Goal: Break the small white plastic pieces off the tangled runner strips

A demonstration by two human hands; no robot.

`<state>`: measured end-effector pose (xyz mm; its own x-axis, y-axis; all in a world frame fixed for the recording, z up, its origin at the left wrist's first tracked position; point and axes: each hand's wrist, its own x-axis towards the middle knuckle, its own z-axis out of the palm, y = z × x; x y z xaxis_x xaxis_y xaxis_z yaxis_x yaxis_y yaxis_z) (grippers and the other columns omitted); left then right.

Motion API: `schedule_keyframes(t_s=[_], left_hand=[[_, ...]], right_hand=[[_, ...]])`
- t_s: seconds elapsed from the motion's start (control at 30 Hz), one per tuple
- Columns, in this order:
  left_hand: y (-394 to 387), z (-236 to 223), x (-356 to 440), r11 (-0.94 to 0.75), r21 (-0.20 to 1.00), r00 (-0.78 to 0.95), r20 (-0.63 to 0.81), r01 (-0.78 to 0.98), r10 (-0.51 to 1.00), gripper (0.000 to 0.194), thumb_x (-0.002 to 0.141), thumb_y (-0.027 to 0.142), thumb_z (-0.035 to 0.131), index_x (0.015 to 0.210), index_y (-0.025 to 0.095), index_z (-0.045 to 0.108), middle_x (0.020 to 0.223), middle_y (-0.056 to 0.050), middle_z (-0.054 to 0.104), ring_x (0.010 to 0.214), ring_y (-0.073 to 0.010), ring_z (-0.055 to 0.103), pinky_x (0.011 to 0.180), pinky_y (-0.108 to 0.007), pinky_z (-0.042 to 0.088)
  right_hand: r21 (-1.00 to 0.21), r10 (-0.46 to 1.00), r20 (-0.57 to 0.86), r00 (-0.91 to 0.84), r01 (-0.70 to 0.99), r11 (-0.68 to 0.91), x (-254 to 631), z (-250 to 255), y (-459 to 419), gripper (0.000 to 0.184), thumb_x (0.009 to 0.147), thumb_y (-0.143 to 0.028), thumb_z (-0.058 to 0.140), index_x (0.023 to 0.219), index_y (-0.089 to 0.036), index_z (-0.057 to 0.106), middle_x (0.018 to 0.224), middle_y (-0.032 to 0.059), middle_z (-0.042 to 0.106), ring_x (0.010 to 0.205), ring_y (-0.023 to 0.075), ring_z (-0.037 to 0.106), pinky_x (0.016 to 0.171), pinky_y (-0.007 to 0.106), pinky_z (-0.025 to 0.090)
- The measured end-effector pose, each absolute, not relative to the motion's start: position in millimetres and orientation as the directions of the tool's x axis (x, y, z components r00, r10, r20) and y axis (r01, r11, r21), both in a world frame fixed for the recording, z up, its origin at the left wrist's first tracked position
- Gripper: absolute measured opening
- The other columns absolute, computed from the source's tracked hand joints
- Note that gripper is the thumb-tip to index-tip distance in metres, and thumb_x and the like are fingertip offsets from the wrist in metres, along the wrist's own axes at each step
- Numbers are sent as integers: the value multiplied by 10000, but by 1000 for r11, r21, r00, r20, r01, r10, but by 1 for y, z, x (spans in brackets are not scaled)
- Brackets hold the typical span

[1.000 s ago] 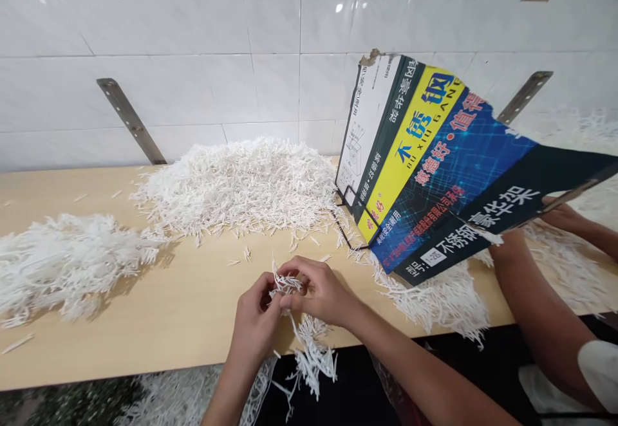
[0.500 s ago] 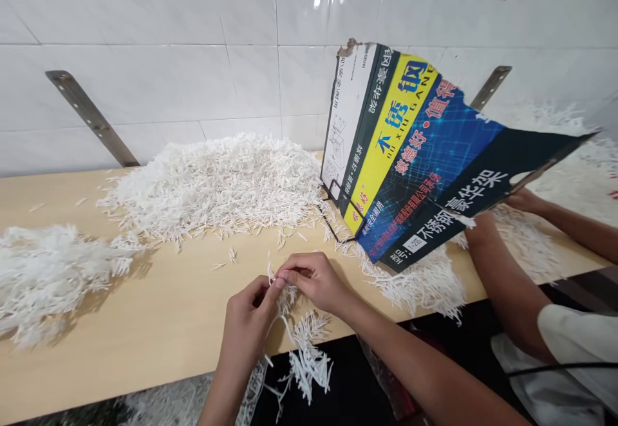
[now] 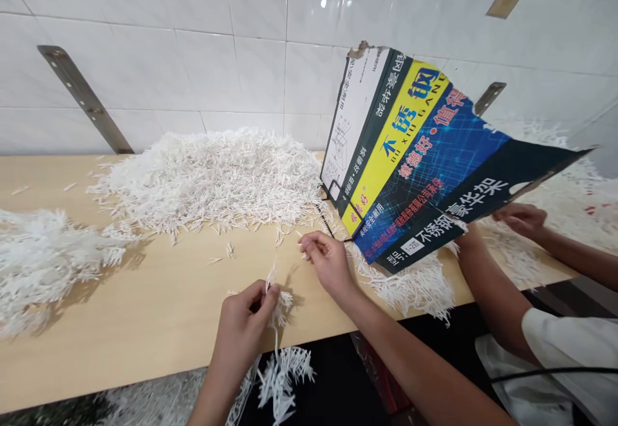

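My left hand (image 3: pixel 251 316) is closed in a pinch on a strand of white bristly plastic pieces (image 3: pixel 282 368). The strand hangs down past the table's front edge, and a few thin tips stick up above the thumb. Farther up and to the right, my right hand (image 3: pixel 326 262) is held apart from it over the table, with thumb and fingers closed on a small white plastic stick (image 3: pixel 304 255). Beyond my hands lies a wide heap of loose white sticks (image 3: pixel 207 181). A few single sticks (image 3: pixel 230 250) lie on the wood between.
A torn printed cardboard sheet (image 3: pixel 410 156) stands upright at right, by a black wire frame (image 3: pixel 326 217). Another white pile (image 3: pixel 43 265) is at left on the table (image 3: pixel 145 323). A co-worker's hands (image 3: pixel 524 220) are behind the cardboard. Metal brackets (image 3: pixel 87 101) fix to the tiled wall.
My right hand has parted from my left and moved up and right with a small white stick. The left hand keeps its hold on the strand, slightly lower.
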<state>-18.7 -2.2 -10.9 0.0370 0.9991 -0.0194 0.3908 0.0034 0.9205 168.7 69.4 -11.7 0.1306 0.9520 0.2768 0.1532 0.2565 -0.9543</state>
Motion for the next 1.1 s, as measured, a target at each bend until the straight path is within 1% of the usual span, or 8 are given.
schedule_keyframes(t_s=[0.13, 0.2, 0.3, 0.4, 0.47, 0.67, 1.0, 1.1], left_hand=[[0, -13, -17, 31, 941, -12, -29, 336, 1000, 504, 929, 589, 550, 642, 205, 393, 607, 47, 311, 607, -121, 327, 557, -241, 246], [1, -14, -16, 35, 951, -42, -23, 308, 999, 504, 935, 588, 555, 649, 205, 394, 608, 48, 310, 612, -122, 323, 561, -239, 250], [1, -14, -15, 36, 960, -108, -7, 278, 994, 508, 935, 592, 565, 653, 205, 393, 606, 49, 314, 616, -122, 320, 557, -235, 251], [-1, -13, -15, 46, 963, -122, -13, 266, 992, 500, 927, 612, 567, 670, 198, 452, 616, 47, 339, 623, -124, 329, 553, -230, 263], [-2, -12, -17, 53, 963, -110, -25, 263, 994, 503, 921, 628, 566, 682, 193, 493, 616, 44, 356, 621, -125, 343, 551, -226, 274], [0, -16, -21, 48, 941, -37, -37, 334, 999, 524, 848, 672, 637, 678, 188, 526, 603, 47, 378, 600, -120, 367, 547, -216, 288], [4, -14, -15, -26, 874, 55, -1, 485, 998, 529, 880, 626, 575, 602, 192, 457, 551, 47, 324, 557, -116, 349, 538, -231, 246], [2, -15, -17, -34, 871, 81, -7, 490, 997, 494, 885, 582, 563, 600, 194, 449, 551, 47, 324, 544, -115, 356, 538, -231, 251]], right_hand=[[-875, 914, 401, -67, 268, 404, 163, 2, 60, 260, 1011, -327, 565, 1140, -216, 762, 1140, 93, 755, 1027, 217, 697, 894, 336, 540], [-817, 859, 491, -146, 264, 512, 163, 8, 52, 325, 1051, -351, 487, 1147, -212, 765, 1164, 100, 743, 1111, 224, 673, 968, 354, 512], [-760, 794, 521, -313, 253, 598, 164, 10, 43, 333, 1001, -431, 588, 1130, -182, 767, 965, 84, 751, 893, 203, 685, 813, 315, 529], [-721, 776, 481, -409, 318, 615, 161, 6, 42, 241, 917, -386, 729, 1009, -172, 791, 778, 34, 729, 667, 146, 621, 664, 264, 477], [-718, 784, 469, -408, 341, 607, 159, 4, 42, 154, 924, -310, 724, 903, -174, 793, 734, 16, 724, 611, 117, 584, 627, 245, 440], [-764, 834, 424, -352, 356, 539, 159, 5, 43, 147, 918, -218, 685, 796, -175, 756, 666, -9, 688, 575, 104, 531, 587, 227, 400], [-786, 855, 373, -361, 367, 498, 159, 2, 43, 232, 858, -69, 589, 724, -206, 720, 707, -2, 740, 635, 143, 644, 652, 243, 444], [-842, 904, 373, -211, 333, 425, 162, -2, 48, 223, 884, -118, 567, 718, -197, 693, 707, 13, 728, 644, 154, 649, 616, 245, 439]])
